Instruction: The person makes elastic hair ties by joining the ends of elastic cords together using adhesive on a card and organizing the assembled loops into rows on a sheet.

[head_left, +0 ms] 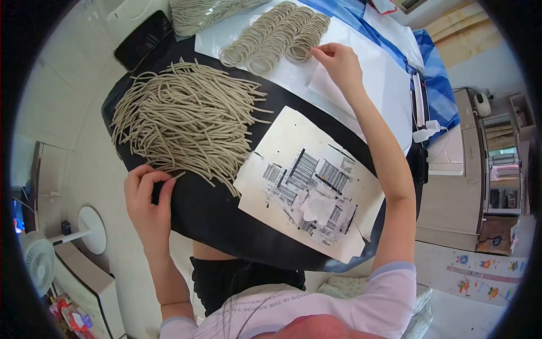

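Observation:
A large heap of beige cord pieces (pixel 186 116) lies on the black tabletop at the left. At the near edge of this heap, my left hand (pixel 148 198) pinches one cord piece (pixel 179 175), whose short end shows past the thumb. My right hand (pixel 341 65) reaches to the far side, its thumb and index finger together at the nearest row of beige cord rings (pixel 307 39). The fingertips touch the edge of a ring there. Two more rows of overlapping rings (pixel 265 37) lie alongside on a white sheet (pixel 361 73).
A worn board with barcode labels (pixel 262 169) lies on the black tabletop (pixel 197 209) in front of me. A dark phone (pixel 143 40) and a clear bag of cords (pixel 206 16) are at the back left. A white cable plug (pixel 426 133) sits at the right edge.

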`<state>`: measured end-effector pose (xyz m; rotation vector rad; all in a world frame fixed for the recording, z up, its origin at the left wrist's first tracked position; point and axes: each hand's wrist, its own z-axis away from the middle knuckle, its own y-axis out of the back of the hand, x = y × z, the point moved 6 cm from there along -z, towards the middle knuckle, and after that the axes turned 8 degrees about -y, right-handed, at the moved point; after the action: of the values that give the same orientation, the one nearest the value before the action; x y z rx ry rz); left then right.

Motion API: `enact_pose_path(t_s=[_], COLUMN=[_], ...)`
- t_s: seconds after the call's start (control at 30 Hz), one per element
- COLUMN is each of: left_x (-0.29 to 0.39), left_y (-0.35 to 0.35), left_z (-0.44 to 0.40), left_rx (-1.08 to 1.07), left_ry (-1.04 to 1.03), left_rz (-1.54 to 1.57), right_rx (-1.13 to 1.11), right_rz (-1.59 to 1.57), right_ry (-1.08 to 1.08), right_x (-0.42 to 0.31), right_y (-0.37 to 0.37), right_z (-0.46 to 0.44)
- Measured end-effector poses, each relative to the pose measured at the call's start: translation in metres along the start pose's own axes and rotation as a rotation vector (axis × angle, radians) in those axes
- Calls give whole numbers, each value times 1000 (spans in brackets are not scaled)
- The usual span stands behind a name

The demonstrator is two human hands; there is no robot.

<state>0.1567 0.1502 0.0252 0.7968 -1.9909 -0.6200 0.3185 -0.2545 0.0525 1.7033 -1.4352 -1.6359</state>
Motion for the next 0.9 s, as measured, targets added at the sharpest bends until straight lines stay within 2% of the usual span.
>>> enact_pose_path(t_s=[0.1, 0.2, 0.23, 0.27, 0.3, 0.37, 0.4, 0.5, 0.57, 0.67, 0.77, 0.87, 0.9], left_x=[6, 16, 24, 34, 45, 75, 90, 126, 136, 145, 154, 159, 160], left_y=[1, 6, 6, 6, 6, -2, -8, -25, -35, -50, -67, -86, -89], left_z=[-2, 2, 6, 12, 18, 30, 35, 45, 49, 58, 62, 73, 75], left_rx=[26, 88, 91, 96, 101, -10, -68, -247, -282, -310, -360, -430, -427], left_ry=[-68, 34, 63, 92, 122, 191, 226, 221, 301, 389, 399, 395, 407], left_rz=[-56, 218, 330, 440, 550, 900, 1075, 1343, 1406, 1409, 1399, 1430, 1421], right_rx=[-38, -197, -286, -449, -491, -656, -719, -894, -999, -980, -1000, -1134, -1096], right_rz=[-46, -180, -311, -317, -349, -480, -558, -710, -697, -930, -1150, -1380, -1389], right_ry=[62, 170, 250, 216, 424, 569, 513, 336, 232, -65, -242, -167, -129], right_x=[-13, -30, -42, -56, -68, -95, -100, -98, -71, -23, -1, 10, 13], right_y=[13, 19, 22, 28, 36, 50, 55, 65, 71, 80, 88, 83, 81], right_z=[38, 93, 117, 142, 166, 213, 229, 260, 267, 265, 266, 267, 264])
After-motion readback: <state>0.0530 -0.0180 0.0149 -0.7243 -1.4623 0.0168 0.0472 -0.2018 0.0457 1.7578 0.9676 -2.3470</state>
